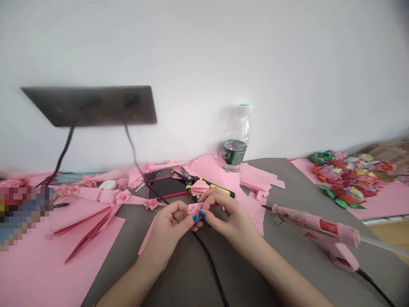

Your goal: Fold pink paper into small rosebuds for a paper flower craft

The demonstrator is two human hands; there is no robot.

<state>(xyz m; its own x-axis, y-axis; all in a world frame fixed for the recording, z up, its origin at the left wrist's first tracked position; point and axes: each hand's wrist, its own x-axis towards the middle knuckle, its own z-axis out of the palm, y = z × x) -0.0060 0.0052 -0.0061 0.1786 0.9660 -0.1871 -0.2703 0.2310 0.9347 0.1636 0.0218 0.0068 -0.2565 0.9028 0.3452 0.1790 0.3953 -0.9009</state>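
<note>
Between the fingertips of both hands is a small folded piece of pink paper [194, 208]. My left hand [174, 224] pinches it from the left, thumb on the near side. From the right, my right hand [225, 217] grips the same piece with thumb and forefinger. Just beyond the hands lie pliers [220, 189] with yellow and black handles, and another folded pink piece [200, 187] rests on them. A phone [168, 187] with a pink edge lies behind the left hand.
A pink glue gun [319, 226] with its cord lies at right. A water bottle [236, 140] stands by the wall. Colourful paper flowers [351, 175] are at far right; pink paper roses [122, 197] and sheets [76, 273] lie left. A black cable [207, 256] crosses the grey table [287, 277].
</note>
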